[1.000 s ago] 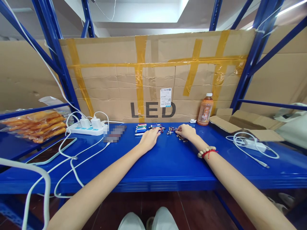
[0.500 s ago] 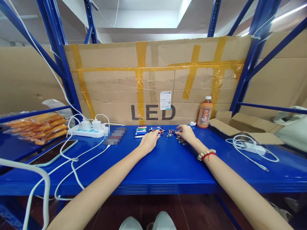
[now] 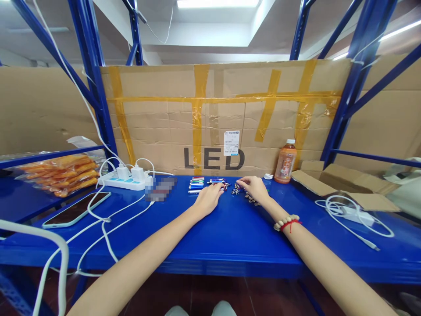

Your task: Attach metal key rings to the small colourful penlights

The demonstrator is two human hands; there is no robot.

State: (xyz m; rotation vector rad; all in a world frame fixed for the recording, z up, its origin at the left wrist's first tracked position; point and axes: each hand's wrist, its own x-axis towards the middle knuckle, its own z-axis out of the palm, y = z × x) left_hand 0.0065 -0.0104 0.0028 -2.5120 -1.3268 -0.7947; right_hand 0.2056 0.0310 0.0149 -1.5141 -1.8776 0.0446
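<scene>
Toward the far middle of the blue table (image 3: 230, 239), both hands are working over a bunch of little bits. Left hand (image 3: 208, 200) is palm down, fingers curled by a messy group of slim blue sticks (image 3: 217, 180); honestly can't tell if they're gripping one. Just left of it there's a neat stack of pen-like sticks (image 3: 196, 185), mostly blue with some other colors, lying side by side.

Right hand (image 3: 258, 191) has its fingertips bunched together over a cluster of tiny shiny pieces (image 3: 236, 190), but whether something's pinched in there, no idea, too small to see. Some brownish metal bits (image 3: 252, 200) sit right under that hand, and there's a beaded bracelet (image 3: 285, 222) on the wrist.

Farther right you've got an orange drink bottle (image 3: 285, 163), then an open cardboard box (image 3: 338, 181) with a coiled white cable (image 3: 357, 216) on its near side. Over on the left: a power strip (image 3: 126, 183) and a phone (image 3: 77, 210).
</scene>
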